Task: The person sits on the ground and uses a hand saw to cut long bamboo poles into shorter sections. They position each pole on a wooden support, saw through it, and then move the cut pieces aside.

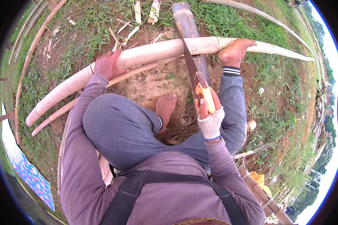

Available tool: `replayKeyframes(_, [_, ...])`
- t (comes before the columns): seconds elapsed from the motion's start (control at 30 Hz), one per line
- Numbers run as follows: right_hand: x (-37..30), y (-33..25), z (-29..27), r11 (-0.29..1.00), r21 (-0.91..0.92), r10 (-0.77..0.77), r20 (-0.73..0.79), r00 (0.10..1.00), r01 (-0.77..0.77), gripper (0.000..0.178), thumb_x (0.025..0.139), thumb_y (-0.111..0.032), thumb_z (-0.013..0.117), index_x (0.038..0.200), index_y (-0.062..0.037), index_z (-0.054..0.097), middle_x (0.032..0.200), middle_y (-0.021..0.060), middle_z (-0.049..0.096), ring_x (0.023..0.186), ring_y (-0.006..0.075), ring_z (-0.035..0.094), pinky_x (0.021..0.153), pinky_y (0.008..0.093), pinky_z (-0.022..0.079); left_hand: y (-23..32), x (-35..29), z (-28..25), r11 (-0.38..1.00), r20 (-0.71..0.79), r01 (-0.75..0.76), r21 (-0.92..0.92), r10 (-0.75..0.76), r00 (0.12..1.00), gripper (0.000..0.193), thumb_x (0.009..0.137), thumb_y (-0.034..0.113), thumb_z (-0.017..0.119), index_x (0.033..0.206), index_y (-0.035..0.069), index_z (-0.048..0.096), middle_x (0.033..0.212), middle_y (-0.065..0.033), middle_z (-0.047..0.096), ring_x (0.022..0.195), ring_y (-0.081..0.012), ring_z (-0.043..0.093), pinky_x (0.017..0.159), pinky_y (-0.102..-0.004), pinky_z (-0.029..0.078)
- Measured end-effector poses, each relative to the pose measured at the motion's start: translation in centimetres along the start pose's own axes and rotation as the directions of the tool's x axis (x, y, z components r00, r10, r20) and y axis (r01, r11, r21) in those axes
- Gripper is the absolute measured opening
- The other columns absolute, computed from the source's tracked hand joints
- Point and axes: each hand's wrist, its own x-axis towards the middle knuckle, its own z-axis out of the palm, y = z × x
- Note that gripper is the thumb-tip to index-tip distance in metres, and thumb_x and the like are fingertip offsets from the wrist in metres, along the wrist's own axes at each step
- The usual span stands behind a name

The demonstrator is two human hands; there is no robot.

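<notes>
A thick pale bamboo pole lies crosswise in front of me, over a darker round log that points away from me. My left hand is wrapped over the pole left of the log. In a fingerless white knit glove, my right hand grips the orange and dark handle of a hand saw. The saw's blade crosses the pole just above the log; how deep it sits cannot be made out. My bare right foot presses on the pole to the right of the blade.
A thinner bamboo pole runs beneath the thick one. Sawdust covers the soil by my other foot. Split bamboo pieces lie beyond. A small cut ring rests near the log, and a yellow bag lies at lower right.
</notes>
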Motion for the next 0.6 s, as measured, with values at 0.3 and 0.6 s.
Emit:
replayKeyframes(0.3, [9.9, 0.7, 4.1, 0.994, -0.101, -0.051, -0.02, 0.998, 0.049, 0.044, 0.105, -0.02, 0.073, 0.141, 0.0048, 0.064, 0.123, 0.0217, 0.077, 0.103, 0.0246, 0.077, 0.086, 0.0355, 0.061, 1.7, 0.8, 0.3, 0.997, -0.043, -0.06, -0.051, 0.058, 0.997, 0.098, 0.071, 0.061, 0.094, 0.15, 0.016, 0.057, 0.127, -0.018, 0.073, 0.119, -0.0409, 0.072, 0.103, -0.0527, 0.056])
replayKeyframes(0.6, [-4.6, -0.9, -2.8, 1.0, -0.019, 0.004, 0.052, 0.999, -0.003, 0.051, 0.106, -0.012, 0.066, 0.151, 0.008, 0.053, 0.133, 0.0201, 0.072, 0.111, 0.0211, 0.073, 0.097, 0.0338, 0.059, 0.6, -0.4, -0.6, 0.998, -0.057, -0.032, -0.053, 0.029, 0.998, 0.091, 0.068, 0.057, 0.096, 0.14, 0.013, 0.06, 0.12, -0.0164, 0.074, 0.115, -0.0406, 0.073, 0.1, -0.0552, 0.056])
